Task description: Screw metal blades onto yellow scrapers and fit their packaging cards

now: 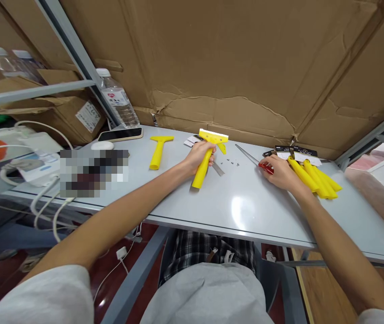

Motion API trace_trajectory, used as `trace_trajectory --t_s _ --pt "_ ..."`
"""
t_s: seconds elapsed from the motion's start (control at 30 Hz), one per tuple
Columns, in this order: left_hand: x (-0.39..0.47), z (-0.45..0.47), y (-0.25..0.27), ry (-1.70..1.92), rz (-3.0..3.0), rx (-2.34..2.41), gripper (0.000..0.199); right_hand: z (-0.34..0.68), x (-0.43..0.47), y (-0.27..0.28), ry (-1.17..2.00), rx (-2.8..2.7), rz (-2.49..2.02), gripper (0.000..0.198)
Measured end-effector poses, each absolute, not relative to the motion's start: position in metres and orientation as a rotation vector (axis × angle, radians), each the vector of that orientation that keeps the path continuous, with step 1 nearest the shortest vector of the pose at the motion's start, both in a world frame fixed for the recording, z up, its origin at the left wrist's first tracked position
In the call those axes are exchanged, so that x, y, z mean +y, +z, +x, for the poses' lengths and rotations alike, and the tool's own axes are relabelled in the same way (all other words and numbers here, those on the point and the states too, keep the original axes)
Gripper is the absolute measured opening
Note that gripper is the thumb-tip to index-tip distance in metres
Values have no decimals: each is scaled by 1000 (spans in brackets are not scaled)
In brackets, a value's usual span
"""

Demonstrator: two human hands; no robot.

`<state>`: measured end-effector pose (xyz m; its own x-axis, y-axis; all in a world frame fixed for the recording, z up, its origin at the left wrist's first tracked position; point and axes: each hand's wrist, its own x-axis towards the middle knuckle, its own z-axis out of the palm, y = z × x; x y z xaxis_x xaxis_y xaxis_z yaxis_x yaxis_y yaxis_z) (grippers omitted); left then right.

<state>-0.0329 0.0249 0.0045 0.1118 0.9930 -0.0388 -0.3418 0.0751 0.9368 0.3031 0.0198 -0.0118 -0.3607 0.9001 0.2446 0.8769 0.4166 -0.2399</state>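
Both hands grasp: left fingers clenched around yellow scraper, right fingers gripping red screwdriver.

Bright, even indoor light, prob. from overhead: a soft white glare patch sits on the table near its front edge. Shadows short and faint, e.g. a thin one under the yellow scraper and beneath the forearms. Colours a bit washed, cardboard evenly lit w/ no hot spots. Right edge slightly overexposed where paler light comes in. Under the table it's dim, reddish. Strong wide-angle distortion: shelf rails and table edge bow, arms stretch toward the corners. Centre fairly sharp; small screws barely resolved. One patch at left is pixelated. Corners softer, shirt at bottom out of focus.
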Motion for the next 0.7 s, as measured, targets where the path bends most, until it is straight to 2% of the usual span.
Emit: trace_trajectory --t_s 0.17,0.4,0.7 --pt "20 -27 2 1218 969 980 12 307 23 -14 95 -2390 -1513 31" --pt "15 -20 -7 1102 1104 995 22 301 19 -18 32 -2407 -1465 30" --pt "19 -22 -4 1146 1026 1001 21 298 15 -16 47 -2408 -1468 33"
